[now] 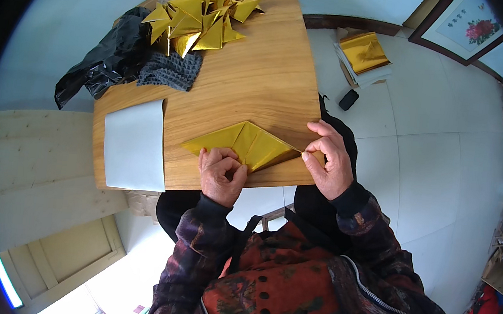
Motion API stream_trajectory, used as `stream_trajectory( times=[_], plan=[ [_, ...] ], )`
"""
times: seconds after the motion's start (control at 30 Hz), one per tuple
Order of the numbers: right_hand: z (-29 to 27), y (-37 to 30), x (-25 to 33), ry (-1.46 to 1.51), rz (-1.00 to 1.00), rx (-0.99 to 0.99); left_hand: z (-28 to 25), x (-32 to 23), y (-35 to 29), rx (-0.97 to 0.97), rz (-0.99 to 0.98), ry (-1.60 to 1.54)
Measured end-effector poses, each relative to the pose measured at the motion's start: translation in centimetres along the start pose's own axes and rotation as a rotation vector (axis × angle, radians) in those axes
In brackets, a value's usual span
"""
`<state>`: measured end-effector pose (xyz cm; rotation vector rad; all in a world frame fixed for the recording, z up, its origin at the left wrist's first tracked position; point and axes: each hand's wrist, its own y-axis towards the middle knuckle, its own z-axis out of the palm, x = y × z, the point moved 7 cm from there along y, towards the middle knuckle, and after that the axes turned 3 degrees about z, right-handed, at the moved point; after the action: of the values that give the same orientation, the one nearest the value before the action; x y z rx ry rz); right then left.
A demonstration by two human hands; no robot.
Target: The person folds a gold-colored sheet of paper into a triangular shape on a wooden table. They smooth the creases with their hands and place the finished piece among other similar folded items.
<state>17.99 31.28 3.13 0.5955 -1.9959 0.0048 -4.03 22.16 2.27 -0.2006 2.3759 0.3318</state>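
A sheet of gold foil paper, folded into a wide pointed shape with creases, lies at the table's front edge. My left hand is on its near side, fingers curled and pressed together on the paper's lower edge. With thumb and forefinger, my right hand pinches the paper's right-hand tip, its other fingers loosely bent. To the left of the folded paper, a pale grey sheet lies flat on the wooden table.
Folded gold paper pieces are heaped at the table's far end. Beside them are a black plastic bag and a dark grey cloth. A stack topped with gold sheets and a small black object lie on the tiled floor.
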Motion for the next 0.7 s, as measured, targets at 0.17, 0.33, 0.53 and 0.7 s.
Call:
stream_trajectory(
  times=[0.17, 0.33, 0.53, 0.7],
  plan=[
    [0.24, -0.34, -0.24, -0.064, 0.036, 0.06, 0.01, -0.04, 0.09, 0.021, -0.007, 0.007],
    [0.47, -0.27, -0.16, -0.139, 0.032, 0.043, 0.07, -0.04, 0.19, 0.026, -0.025, 0.015],
    [0.52, -0.06, 0.06, -0.196, 0.03, 0.031, 0.03, -0.23, 0.3, 0.016, -0.029, 0.024],
    [0.52, 0.14, 0.16, -0.198, 0.038, 0.014, 0.03, -0.53, 0.48, 0.002, -0.028, 0.035]
  ],
)
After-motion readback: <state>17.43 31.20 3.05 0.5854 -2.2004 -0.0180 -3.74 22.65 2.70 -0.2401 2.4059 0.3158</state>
